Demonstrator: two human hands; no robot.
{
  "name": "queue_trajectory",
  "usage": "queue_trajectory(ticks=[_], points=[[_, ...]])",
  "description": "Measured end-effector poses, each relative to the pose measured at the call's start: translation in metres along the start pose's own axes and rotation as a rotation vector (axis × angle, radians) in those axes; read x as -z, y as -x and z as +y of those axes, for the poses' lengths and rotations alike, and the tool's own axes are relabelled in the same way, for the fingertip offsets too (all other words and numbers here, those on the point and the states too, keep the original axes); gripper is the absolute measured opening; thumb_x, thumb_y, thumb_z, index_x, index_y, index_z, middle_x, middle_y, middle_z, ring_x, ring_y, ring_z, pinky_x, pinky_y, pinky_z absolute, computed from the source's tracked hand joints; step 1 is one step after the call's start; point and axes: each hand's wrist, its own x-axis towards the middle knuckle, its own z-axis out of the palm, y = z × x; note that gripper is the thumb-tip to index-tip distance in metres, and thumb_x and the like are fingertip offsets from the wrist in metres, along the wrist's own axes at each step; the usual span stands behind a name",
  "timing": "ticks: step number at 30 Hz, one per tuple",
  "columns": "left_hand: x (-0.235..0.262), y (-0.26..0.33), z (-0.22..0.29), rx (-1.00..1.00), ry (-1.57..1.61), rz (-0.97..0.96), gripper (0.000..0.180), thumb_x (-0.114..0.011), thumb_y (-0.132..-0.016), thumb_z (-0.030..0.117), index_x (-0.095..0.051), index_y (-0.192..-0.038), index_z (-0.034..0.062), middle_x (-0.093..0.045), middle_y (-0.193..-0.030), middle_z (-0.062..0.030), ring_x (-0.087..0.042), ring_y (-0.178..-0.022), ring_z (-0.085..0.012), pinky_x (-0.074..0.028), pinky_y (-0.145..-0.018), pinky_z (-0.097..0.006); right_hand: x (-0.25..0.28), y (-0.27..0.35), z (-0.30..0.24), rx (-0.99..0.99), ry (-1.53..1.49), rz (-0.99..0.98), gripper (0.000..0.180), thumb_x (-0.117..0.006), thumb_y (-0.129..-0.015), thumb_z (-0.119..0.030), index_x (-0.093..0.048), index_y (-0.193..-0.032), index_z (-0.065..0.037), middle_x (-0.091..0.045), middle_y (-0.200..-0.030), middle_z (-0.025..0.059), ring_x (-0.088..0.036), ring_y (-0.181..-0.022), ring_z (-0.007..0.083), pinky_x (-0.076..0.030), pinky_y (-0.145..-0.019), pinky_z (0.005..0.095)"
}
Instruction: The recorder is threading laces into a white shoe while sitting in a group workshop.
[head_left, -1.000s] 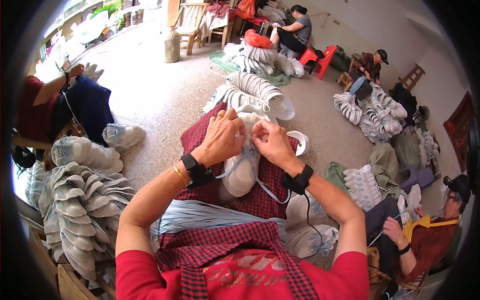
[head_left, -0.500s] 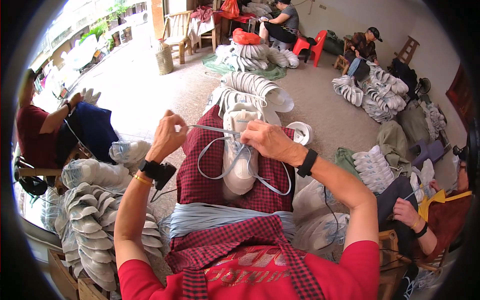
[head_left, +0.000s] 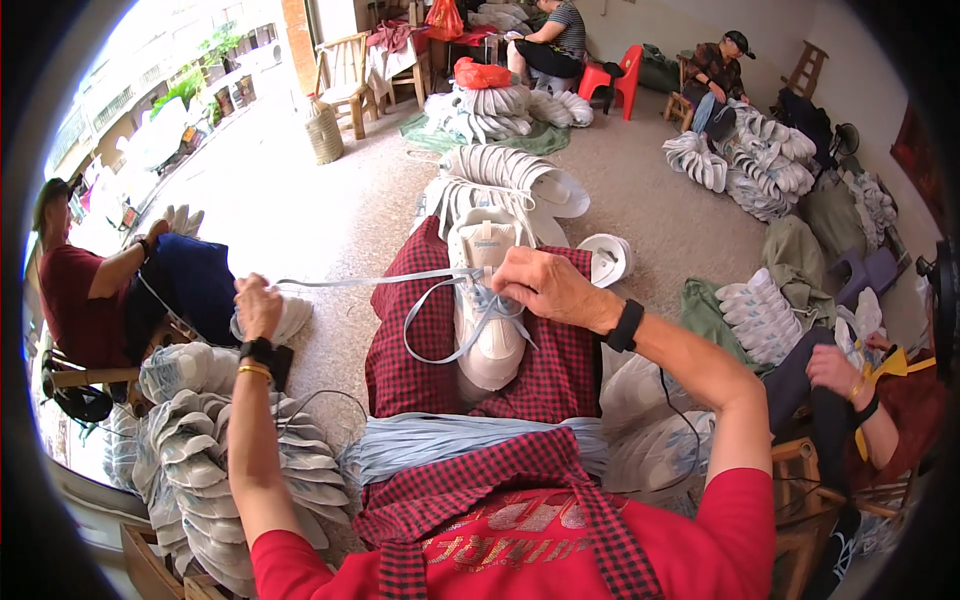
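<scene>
A white sneaker [head_left: 490, 350] rests on the checked apron over my lap, toe toward me. A light-blue shoelace [head_left: 370, 281] runs from its upper eyelets, stretched nearly straight to the left. My left hand [head_left: 258, 308] is closed on the far end of that lace, well out from the shoe. At the sneaker's right eyelet edge, my right hand [head_left: 555, 288] pinches the upper; its fingertips partly hide the lacing. Another stretch of lace loops loosely over the shoe's left side. Across my waist lies a bundle of light-blue laces [head_left: 480, 445].
Beyond my knees stands a row of nested white shoes [head_left: 500, 168], with a single white shoe [head_left: 605, 260] to its right. A stack of shoe uppers [head_left: 195, 480] is at my left. Co-workers sit at left, right and back. A thin black cable [head_left: 690, 420] hangs by my right arm.
My left hand has moved left and down, drawing the lace out longer. The loose loop on the shoe's right side has shrunk. My right hand stays at the eyelets.
</scene>
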Motion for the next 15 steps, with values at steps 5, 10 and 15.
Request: queue_trajectory(ticks=[5, 10, 15], points=[[-0.009, 0.037, 0.098, -0.35, 0.547, -0.07, 0.016, -0.07, -0.081, 0.002, -0.064, -0.096, 0.0013, -0.064, -0.096, -0.0163, -0.062, -0.094, -0.0321, -0.053, -0.077, -0.039, 0.001, -0.01, 0.012, -0.112, -0.157, 0.202, 0.01, -0.059, -0.097, -0.01, -0.058, -0.1, -0.001, -0.063, -0.094, 0.0061, -0.06, -0.079, 0.015, -0.05, -0.073, 0.0304], [0.043, 0.09, 0.192, -0.725, 0.731, -0.182, 0.005, -0.068, -0.085, 0.008, -0.066, -0.085, 0.0036, -0.059, -0.089, -0.0134, -0.057, -0.089, -0.031, -0.045, -0.081, -0.043, 0.004, -0.012, 0.006, -0.374, -0.779, 0.094, 0.016, -0.049, -0.106, -0.021, -0.054, -0.102, -0.006, -0.061, -0.09, 0.0007, -0.054, -0.07, 0.0044, -0.047, -0.063, 0.0203], [0.061, 0.126, 0.196, -0.905, 0.38, -0.384, 0.02, -0.078, -0.078, 0.023, -0.07, -0.083, 0.0053, -0.057, -0.107, -0.0126, -0.051, -0.107, -0.033, -0.04, -0.095, -0.046, 0.03, 0.002, 0.004, -0.466, -1.031, 0.373, 0.019, -0.051, -0.105, -0.025, -0.055, -0.108, -0.008, -0.056, -0.087, -0.0028, -0.049, -0.064, 0.0015, -0.04, -0.048, 0.0153]])
